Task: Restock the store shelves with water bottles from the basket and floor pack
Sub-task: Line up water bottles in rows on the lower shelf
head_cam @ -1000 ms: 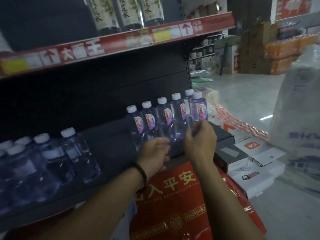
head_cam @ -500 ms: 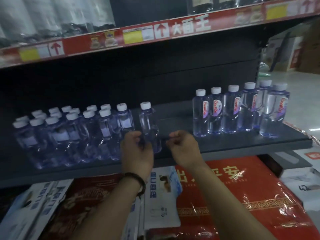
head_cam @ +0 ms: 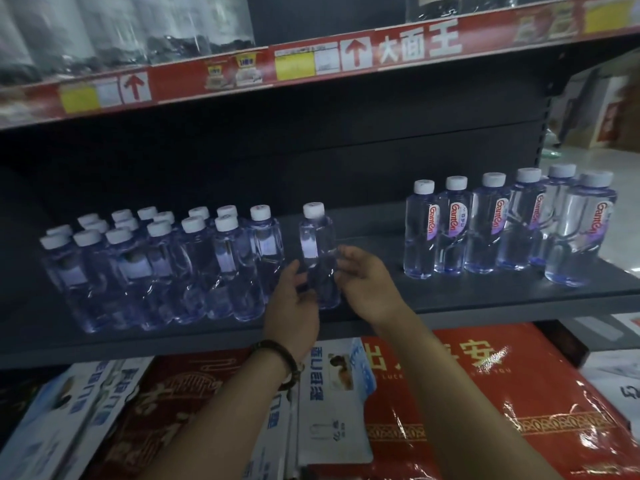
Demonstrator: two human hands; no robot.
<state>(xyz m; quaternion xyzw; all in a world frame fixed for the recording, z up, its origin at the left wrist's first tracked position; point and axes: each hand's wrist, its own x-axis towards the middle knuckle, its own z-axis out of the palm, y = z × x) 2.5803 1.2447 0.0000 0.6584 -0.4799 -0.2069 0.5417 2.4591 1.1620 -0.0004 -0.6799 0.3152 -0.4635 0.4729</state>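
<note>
One clear water bottle point(head_cam: 317, 244) with a white cap stands alone on the dark shelf point(head_cam: 485, 299), near its front edge. My left hand point(head_cam: 292, 301) curls its fingers against the bottle's lower left side. The relaxed fingertips of my right hand point(head_cam: 367, 282) touch its right side. To the left stands a packed group of several similar bottles point(head_cam: 166, 268). At the right end, a row of several taller labelled bottles point(head_cam: 502, 223) faces forward.
A red price strip point(head_cam: 311, 60) edges the upper shelf overhead, which carries more goods. Below the shelf lie red gift packs point(head_cam: 485, 403) and white-blue boxes point(head_cam: 332, 403). Store floor and cartons point(head_cam: 602, 116) show past the shelf's right end.
Both hands left the labelled row at the right and came to the lone middle bottle. My right hand has closed in on the bottle's right side.
</note>
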